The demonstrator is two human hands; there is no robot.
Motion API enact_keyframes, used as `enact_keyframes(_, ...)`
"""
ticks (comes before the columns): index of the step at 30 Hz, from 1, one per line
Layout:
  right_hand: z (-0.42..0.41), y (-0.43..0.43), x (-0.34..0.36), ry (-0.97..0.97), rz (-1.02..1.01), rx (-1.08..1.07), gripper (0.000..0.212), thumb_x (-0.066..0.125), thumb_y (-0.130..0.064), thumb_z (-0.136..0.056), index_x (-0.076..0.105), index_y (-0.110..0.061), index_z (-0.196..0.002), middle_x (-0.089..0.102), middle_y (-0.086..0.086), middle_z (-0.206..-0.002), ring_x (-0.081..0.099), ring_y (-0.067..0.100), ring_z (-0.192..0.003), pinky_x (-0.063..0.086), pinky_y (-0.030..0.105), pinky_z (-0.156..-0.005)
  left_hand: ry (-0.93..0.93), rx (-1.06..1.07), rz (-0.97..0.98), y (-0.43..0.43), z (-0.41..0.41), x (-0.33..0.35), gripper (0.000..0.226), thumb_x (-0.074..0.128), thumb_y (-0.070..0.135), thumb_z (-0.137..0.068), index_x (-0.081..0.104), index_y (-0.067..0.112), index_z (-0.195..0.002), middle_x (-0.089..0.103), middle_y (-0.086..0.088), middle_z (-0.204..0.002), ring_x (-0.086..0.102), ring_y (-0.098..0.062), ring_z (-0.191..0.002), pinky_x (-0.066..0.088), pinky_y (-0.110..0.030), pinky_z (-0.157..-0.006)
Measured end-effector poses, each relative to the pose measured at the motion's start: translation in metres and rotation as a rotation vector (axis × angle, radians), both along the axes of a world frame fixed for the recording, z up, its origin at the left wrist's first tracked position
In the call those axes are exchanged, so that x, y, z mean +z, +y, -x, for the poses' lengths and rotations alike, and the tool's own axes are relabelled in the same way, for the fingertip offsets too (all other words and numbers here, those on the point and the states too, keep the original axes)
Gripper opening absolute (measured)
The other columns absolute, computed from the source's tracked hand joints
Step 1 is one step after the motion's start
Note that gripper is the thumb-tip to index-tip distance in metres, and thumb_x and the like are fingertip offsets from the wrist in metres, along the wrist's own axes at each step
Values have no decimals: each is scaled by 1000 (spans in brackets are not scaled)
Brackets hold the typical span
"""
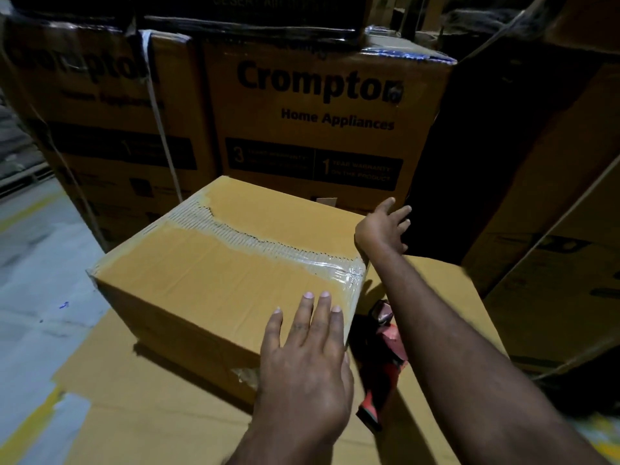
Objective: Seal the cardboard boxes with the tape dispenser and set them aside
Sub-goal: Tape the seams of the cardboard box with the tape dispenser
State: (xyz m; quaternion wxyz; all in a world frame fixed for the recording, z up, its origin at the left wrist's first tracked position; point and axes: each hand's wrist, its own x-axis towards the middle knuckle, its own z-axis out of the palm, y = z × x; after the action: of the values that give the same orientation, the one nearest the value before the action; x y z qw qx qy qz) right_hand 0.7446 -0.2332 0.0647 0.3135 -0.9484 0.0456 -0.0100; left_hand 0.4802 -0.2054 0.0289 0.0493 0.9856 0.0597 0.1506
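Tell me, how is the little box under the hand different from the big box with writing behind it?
The little box is plain; the big box has black "Crompton Home Appliances" print. The little box is low; the big box stands taller behind it. The left hand rests flat on the little box; no hand touches the big box. Both are brown cardboard.

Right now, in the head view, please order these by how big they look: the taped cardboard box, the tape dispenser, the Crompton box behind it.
1-2. Taped cardboard box and Crompton box: alike; nearness makes it unsure.
3. Tape dispenser, partly hidden.
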Motion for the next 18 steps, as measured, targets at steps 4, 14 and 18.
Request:
enact_keyframes(4,22,-5,-4,-54,40,81,93,49,-1,-90,-11,-20,-159,-23,14,-164,-12,37,-153,9,65,-119,-34,27,14,-5,-4,-3,64,43,44,-88,57,13,-142,47,-6,-155,40,-30,-146,36,-72,-103)
enact_keyframes(14,136,-29,-27,107,-393,233,70,32,-15,-106,-14,-22,-158,-12,10,-167,0,24,-155,14,41,-118,-40,69,35,-11,4,-1,70,41,42,-92,37,10,-154,37,-8,-162,26,-33,-153,22,-79,-107)
enact_keyframes(18,177,-48,-29,208,-670,244,79,39,-54,-100,2,-20,-160,47,15,-144,49,29,-129,33,40,-111,-124,15,9,-14,7,-6,89,45,42,-86,11,6,-160,33,-10,-163,31,-33,-150,32,-75,-106)
